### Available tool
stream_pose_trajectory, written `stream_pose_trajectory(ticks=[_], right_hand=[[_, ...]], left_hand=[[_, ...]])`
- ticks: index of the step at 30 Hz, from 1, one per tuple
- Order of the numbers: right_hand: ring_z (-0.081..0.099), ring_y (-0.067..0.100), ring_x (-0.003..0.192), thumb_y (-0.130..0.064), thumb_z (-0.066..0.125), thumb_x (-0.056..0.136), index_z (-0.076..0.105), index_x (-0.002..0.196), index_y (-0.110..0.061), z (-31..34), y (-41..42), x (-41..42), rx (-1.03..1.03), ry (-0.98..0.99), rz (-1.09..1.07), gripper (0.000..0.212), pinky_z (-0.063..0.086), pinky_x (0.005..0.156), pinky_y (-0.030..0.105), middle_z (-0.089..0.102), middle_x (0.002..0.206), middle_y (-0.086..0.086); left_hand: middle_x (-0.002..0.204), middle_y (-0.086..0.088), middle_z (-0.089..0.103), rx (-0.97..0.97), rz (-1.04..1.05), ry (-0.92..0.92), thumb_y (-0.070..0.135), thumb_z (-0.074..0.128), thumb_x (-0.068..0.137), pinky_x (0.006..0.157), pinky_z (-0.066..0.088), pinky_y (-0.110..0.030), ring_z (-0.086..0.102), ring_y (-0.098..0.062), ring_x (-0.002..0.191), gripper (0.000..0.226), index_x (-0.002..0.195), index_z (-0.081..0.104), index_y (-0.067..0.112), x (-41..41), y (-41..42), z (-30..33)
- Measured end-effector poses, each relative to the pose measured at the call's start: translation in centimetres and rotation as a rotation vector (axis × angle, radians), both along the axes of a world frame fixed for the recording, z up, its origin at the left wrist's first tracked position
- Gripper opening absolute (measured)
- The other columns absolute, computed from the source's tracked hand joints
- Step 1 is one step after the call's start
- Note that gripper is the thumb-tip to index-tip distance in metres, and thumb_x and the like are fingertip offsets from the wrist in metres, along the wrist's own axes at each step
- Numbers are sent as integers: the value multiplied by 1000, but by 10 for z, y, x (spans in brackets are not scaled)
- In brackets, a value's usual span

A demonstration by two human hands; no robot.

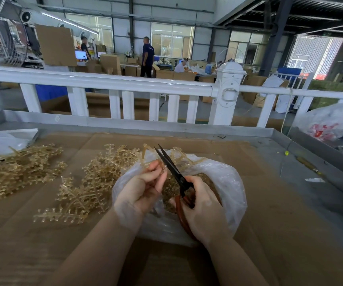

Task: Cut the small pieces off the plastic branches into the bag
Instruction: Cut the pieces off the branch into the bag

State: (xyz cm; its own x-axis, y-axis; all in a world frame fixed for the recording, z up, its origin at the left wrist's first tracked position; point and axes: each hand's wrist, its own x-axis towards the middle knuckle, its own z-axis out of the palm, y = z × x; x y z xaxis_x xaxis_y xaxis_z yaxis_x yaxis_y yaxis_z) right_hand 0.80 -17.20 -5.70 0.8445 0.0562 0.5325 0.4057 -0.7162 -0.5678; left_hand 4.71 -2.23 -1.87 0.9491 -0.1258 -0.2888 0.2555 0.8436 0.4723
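on the left we've got a heap of spiky, amber see-through plastic branches on the brown cardboard. our left hand pinches one sprig over the crinkly clear bag. our right hand grips the scissors, blades slightly apart beside the left fingertips. white railing and warehouse boxes sit behind.
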Motion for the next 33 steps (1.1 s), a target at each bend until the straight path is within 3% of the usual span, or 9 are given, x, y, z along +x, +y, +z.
stream_pose_trajectory(ticks=[4, 7, 9, 12, 20, 26, 29, 33], right_hand=[[51, 4, 108, -40, 71, 82, 52, 127, -23, 0, 0, 1, -22, -2, -3, 51, 43, 92, 17, 60, 113, -9], [52, 4, 107, -42, 72, 81, 52, 125, -23, 2, 0, 3, -30, 10, -2, 52, 41, 91, 14, 60, 112, -9], [51, 2, 106, -46, 70, 80, 51, 124, -25, 4, -1, 5, -14, 36, 5, 52, 37, 89, 8, 59, 110, -11], [50, -1, 101, -53, 67, 78, 50, 120, -28, 10, -3, 8, 20, 61, 28, 52, 31, 83, 1, 56, 106, -16], [51, -10, 96, -68, 58, 75, 45, 105, -46, 24, -11, 7, 16, 143, 148, 39, 39, 75, 4, 57, 98, -24], [53, -6, 94, -64, 60, 76, 46, 101, -45, 22, -15, 5, -37, 141, 138, 35, 41, 75, 9, 58, 95, -21], [54, -3, 91, -62, 62, 77, 45, 99, -45, 21, -17, 6, -45, 163, 123, 33, 41, 76, 13, 58, 94, -18], [54, -2, 92, -61, 63, 77, 44, 100, -45, 21, -18, 6, -44, 183, 133, 33, 42, 78, 16, 58, 96, -16]], left_hand=[[67, -15, 71, -13, -15, 3, -15, 54, 71, 58, 59, -35, 71, -22, 59, 18, 77, 67, -3, -4, -3, 0], [68, -11, 71, 40, 17, 16, -14, 50, 84, 67, 59, -31, 71, -19, 61, 20, 84, 64, 0, -1, -6, -6], [78, -9, 71, 106, 40, 15, -14, 50, 86, 74, 59, -28, 70, -19, 74, 22, 85, 64, 2, 1, -10, -8], [84, -8, 66, 159, 91, -2, -17, 49, 86, 58, 58, -22, 63, -19, 82, 25, 83, 64, 3, 4, -15, -11], [67, 0, 71, 172, 123, -16, -14, 54, 83, 54, 56, -19, 69, -9, 60, 26, 84, 68, 8, 4, -16, -9], [70, -2, 73, 116, 66, 26, -12, 52, 86, 56, 58, -21, 67, -14, 76, 25, 88, 66, 8, 3, -16, -8], [64, -6, 71, 19, 31, 49, -12, 51, 84, 53, 58, -23, 70, -15, 59, 22, 78, 63, 5, 1, -13, -3], [65, -12, 71, -100, 30, 47, -13, 54, 70, 76, 56, -38, 71, -20, 57, 18, 77, 61, 2, 0, -11, 1]])
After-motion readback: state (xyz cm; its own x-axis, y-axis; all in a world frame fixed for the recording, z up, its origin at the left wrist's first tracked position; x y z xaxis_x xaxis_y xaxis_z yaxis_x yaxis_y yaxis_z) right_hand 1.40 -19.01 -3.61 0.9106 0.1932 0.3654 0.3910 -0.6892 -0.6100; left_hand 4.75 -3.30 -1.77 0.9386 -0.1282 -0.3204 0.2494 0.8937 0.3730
